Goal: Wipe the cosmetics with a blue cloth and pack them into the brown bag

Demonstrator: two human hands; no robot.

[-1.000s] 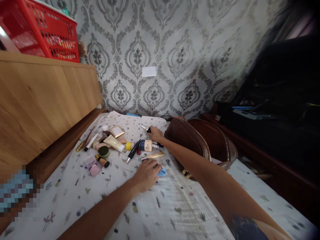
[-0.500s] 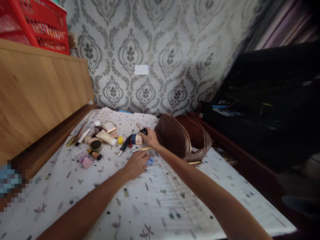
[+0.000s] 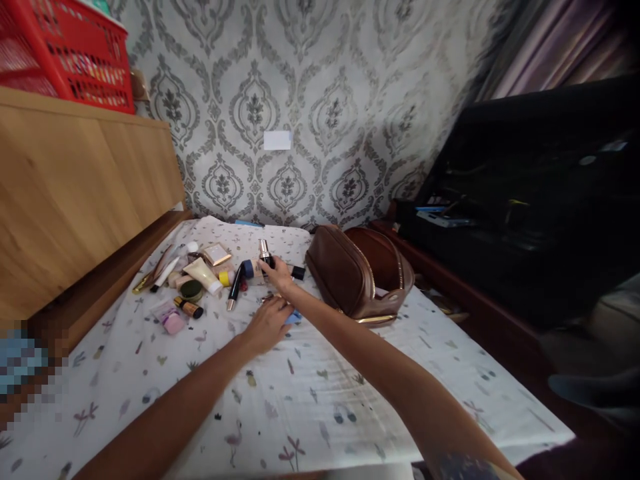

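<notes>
Right hand [image 3: 278, 273] at frame centre, grip closed around small bottle [image 3: 265, 253]; left hand [image 3: 269, 325] just below, fingers pressed on blue cloth [image 3: 293, 316], bed [image 3: 310, 393].

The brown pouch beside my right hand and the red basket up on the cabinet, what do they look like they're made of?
The brown pouch looks like leather or faux leather: smooth, softly glossy, with a gold metal zipper. The red basket looks like molded plastic: uniform shiny red with a slotted lattice wall.
</notes>
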